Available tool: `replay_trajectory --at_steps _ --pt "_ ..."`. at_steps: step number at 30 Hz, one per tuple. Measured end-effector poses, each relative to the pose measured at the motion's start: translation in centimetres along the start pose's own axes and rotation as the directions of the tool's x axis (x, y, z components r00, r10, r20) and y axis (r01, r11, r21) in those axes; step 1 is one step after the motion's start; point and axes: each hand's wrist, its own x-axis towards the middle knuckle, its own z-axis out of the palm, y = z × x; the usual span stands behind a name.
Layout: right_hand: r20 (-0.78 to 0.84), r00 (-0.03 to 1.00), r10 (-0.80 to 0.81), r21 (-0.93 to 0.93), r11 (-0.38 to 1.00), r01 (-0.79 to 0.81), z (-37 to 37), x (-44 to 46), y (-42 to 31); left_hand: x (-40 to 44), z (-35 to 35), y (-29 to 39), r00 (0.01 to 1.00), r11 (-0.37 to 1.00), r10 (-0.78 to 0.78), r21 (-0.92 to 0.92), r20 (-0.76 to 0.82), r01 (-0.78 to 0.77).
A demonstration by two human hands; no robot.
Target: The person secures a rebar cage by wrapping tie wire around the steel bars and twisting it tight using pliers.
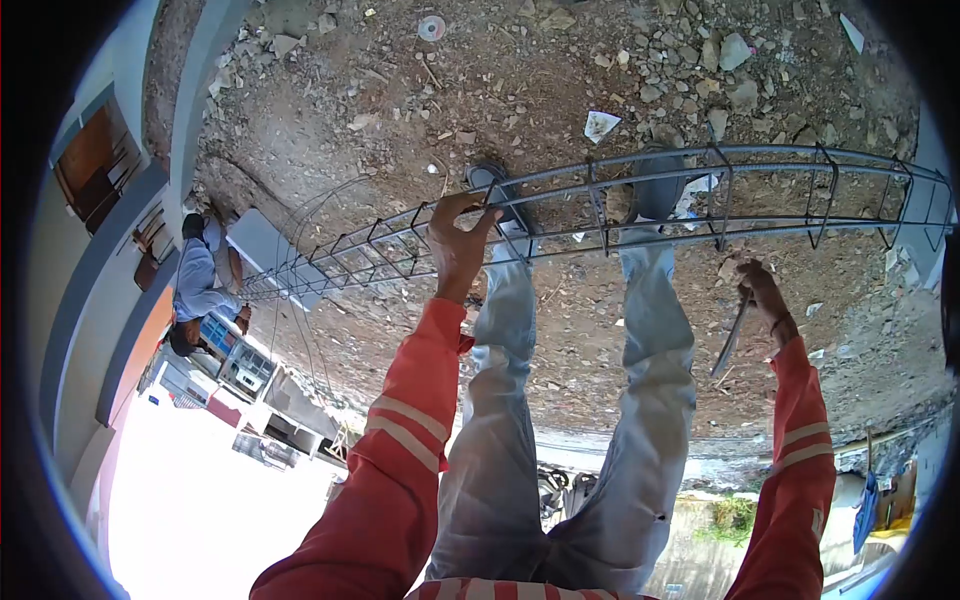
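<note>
A long cage of steel bars (660, 240) with square stirrups stretches across the view, above the ground. My left hand (460, 245) is at its middle-left part, with thumb and fingers curled round a bar by a stirrup. Below the cage, on the right, my right hand (765, 292) is closed round a dark metal hand tool (733, 338). The tool points down and left, apart from the cage; its exact type is hard to make out.
Another person (200, 280) is by the cage's far left end, near a grey board (265, 250). My shoes (658, 188) are beneath the cage on stony ground. Loose thin wires (300, 225) hang at the left. A building wall (85, 310) stands beyond.
</note>
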Motion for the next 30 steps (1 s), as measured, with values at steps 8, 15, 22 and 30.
replay_trajectory --at_steps 8,15,22,30 --pt "0.089 0.957 0.276 0.181 0.94 -0.288 10.0 -18.8 -9.5 -0.6 0.7 -0.2 0.995 0.991 0.004 -0.129 -0.101 -0.018" --pt "0.255 0.909 -0.328 -0.906 0.248 0.344 18.4 -21.7 -19.5 -1.3 0.6 -0.8 0.987 0.99 0.027 -0.135 -0.161 -0.049" --pt "0.288 0.941 -0.175 -0.923 -0.312 0.225 29.3 -18.0 -31.9 -1.9 0.0 -1.0 0.971 0.936 -0.089 -0.353 -0.22 0.006" --pt "0.32 0.926 -0.199 -0.543 -0.84 0.007 36.3 -11.5 -33.9 -4.4 -1.1 0.8 0.874 0.852 -0.394 -0.469 -0.285 0.231"
